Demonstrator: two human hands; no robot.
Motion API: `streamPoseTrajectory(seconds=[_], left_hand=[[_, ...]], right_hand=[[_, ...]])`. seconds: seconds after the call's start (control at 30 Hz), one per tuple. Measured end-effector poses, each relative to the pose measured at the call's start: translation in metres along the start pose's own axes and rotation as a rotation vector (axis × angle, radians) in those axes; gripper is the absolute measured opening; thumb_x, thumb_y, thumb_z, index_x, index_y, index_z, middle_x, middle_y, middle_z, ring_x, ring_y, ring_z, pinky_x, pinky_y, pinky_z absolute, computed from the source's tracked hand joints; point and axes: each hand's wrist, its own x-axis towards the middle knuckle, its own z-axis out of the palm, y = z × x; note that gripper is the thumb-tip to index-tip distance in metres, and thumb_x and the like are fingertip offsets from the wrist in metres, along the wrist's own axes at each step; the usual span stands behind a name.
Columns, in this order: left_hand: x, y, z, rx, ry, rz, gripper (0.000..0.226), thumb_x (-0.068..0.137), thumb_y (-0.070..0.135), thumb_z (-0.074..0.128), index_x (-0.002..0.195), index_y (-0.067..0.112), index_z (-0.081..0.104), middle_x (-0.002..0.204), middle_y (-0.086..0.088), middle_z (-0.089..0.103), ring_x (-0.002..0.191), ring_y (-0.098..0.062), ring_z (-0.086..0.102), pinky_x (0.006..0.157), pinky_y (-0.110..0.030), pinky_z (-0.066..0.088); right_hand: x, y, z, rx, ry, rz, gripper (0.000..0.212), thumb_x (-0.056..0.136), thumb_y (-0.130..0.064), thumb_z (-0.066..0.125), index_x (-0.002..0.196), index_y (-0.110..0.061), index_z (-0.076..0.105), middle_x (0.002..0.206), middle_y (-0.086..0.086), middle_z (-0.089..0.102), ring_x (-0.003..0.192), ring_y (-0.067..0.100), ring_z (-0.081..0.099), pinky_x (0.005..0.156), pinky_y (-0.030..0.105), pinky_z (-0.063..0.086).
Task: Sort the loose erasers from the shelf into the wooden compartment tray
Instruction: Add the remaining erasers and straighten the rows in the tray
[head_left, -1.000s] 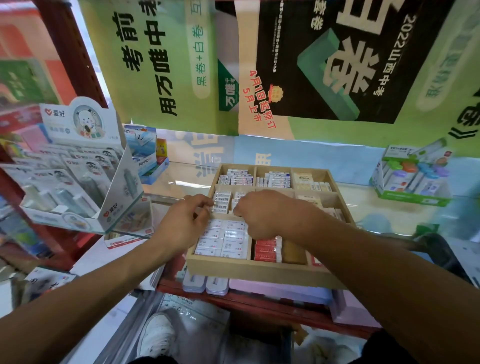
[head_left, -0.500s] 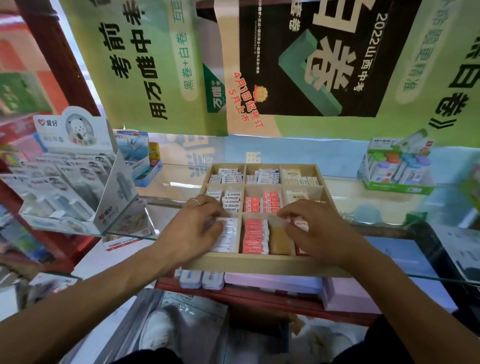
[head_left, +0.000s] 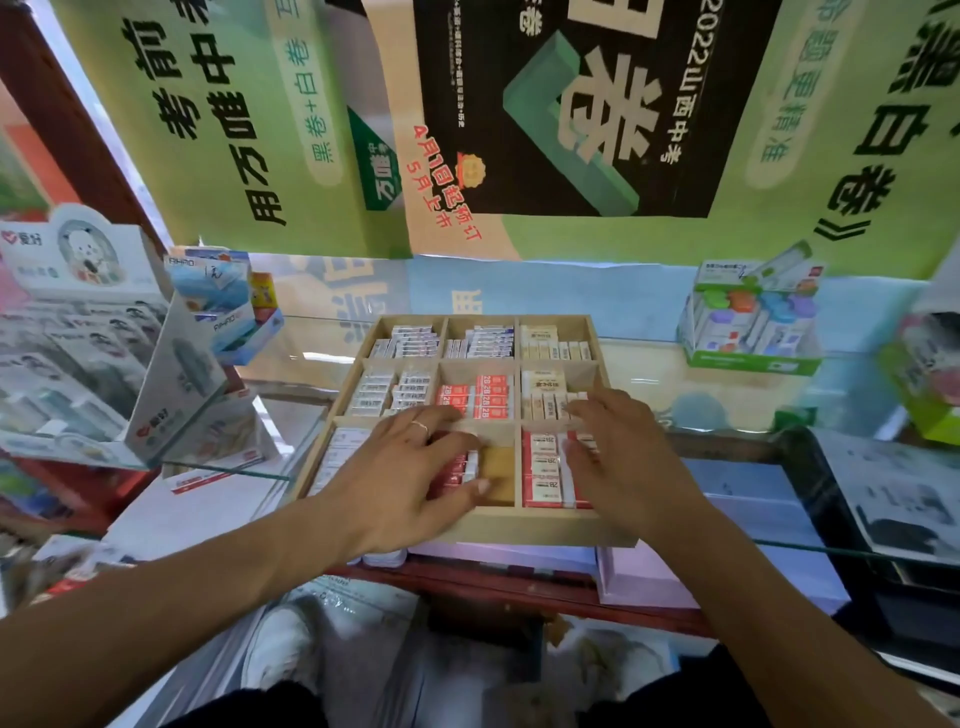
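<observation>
A wooden compartment tray (head_left: 519, 526) with a three-by-three grid stands on the glass shelf. Its cells hold rows of boxed erasers: white and blue ones at the back left (head_left: 410, 340), red ones in the middle (head_left: 475, 400), cream ones on the right (head_left: 553, 345). My left hand (head_left: 410, 475) lies flat over the front middle cell, its fingers spread on the red erasers there. My right hand (head_left: 618, 452) lies flat on the red and white erasers (head_left: 543, 475) of the front right cell. Neither hand holds an eraser.
A white display box of correction tapes (head_left: 104, 364) stands at the left, with a blue box (head_left: 218, 301) behind it. A green-based box of coloured items (head_left: 753, 327) sits at the back right. Posters hang behind. A dark tray (head_left: 831, 493) lies at the right.
My left hand has moved right from the front left cell onto the front middle cell. My right hand has spread flat over the front right cell. The camera view shifted slightly.
</observation>
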Motion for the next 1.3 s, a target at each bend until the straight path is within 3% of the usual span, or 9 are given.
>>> streamPoseTrajectory(seconds=[0.2,0.37,0.53,0.67,0.9,1.07,1.17,1.3], left_hand=[[-0.001,-0.004,0.003,0.033,-0.028,-0.007,0.065,0.091,0.068,0.025,0.135,0.026,0.048,0.142,-0.008,0.046,0.134,-0.029,0.039,0.11,-0.046,0.033],[-0.001,-0.006,0.003,0.007,-0.001,0.03,0.072,0.088,0.073,0.022,0.138,0.027,0.045,0.141,-0.002,0.045,0.133,-0.023,0.038,0.112,-0.041,0.031],[-0.008,-0.02,-0.002,-0.035,-0.004,0.105,0.076,0.085,0.077,0.03,0.143,0.029,0.039,0.15,0.0,0.039,0.139,-0.019,0.032,0.116,-0.038,0.026],[-0.014,-0.027,-0.002,-0.007,-0.002,0.115,0.083,0.08,0.081,0.034,0.145,0.03,0.036,0.153,0.0,0.034,0.142,-0.019,0.027,0.115,-0.031,0.016],[-0.017,-0.027,-0.002,0.012,-0.018,0.097,0.091,0.077,0.086,0.028,0.144,0.026,0.04,0.153,-0.007,0.035,0.142,-0.025,0.03,0.117,-0.039,0.022],[-0.027,-0.031,-0.004,-0.001,0.022,0.048,0.089,0.074,0.085,0.041,0.143,0.03,0.039,0.152,0.0,0.037,0.14,-0.021,0.034,0.115,-0.04,0.029],[-0.037,-0.04,-0.007,0.017,0.044,-0.039,0.1,0.065,0.087,0.047,0.144,0.027,0.039,0.151,0.0,0.039,0.139,-0.021,0.035,0.115,-0.034,0.024],[-0.048,-0.046,-0.005,0.096,0.067,-0.047,0.103,0.064,0.083,0.048,0.144,0.019,0.043,0.15,-0.005,0.041,0.137,-0.024,0.037,0.114,-0.035,0.025]], right_hand=[[0.004,-0.004,0.007,-0.027,-0.008,0.005,0.037,0.095,-0.024,0.046,0.13,-0.017,0.051,0.132,0.001,0.047,0.13,0.021,0.028,0.108,0.032,0.027],[-0.004,-0.01,0.008,-0.005,-0.049,0.032,0.042,0.097,-0.025,0.044,0.137,-0.015,0.043,0.135,0.004,0.041,0.126,0.02,0.035,0.106,0.036,0.039],[-0.004,-0.013,0.005,0.07,-0.082,0.072,0.042,0.095,-0.015,0.048,0.138,-0.016,0.045,0.139,0.003,0.043,0.129,0.019,0.038,0.107,0.034,0.037],[-0.004,-0.02,0.006,0.005,-0.066,0.1,0.044,0.095,-0.019,0.047,0.139,-0.015,0.043,0.141,0.004,0.042,0.129,0.02,0.038,0.107,0.038,0.04],[-0.005,-0.026,0.009,-0.026,-0.04,0.141,0.04,0.095,-0.023,0.048,0.134,-0.018,0.044,0.136,0.004,0.045,0.124,0.02,0.042,0.104,0.038,0.04],[-0.009,-0.045,0.005,-0.032,0.069,-0.047,0.032,0.096,-0.017,0.048,0.127,-0.016,0.055,0.13,0.002,0.054,0.117,0.018,0.049,0.099,0.031,0.04],[0.0,-0.067,-0.003,0.083,-0.041,-0.105,0.03,0.097,-0.014,0.044,0.123,-0.015,0.059,0.122,0.004,0.062,0.107,0.017,0.056,0.091,0.028,0.045],[0.02,-0.09,-0.012,0.127,-0.129,0.01,0.024,0.092,-0.012,0.047,0.11,-0.009,0.064,0.111,0.009,0.065,0.099,0.024,0.06,0.087,0.04,0.053]])
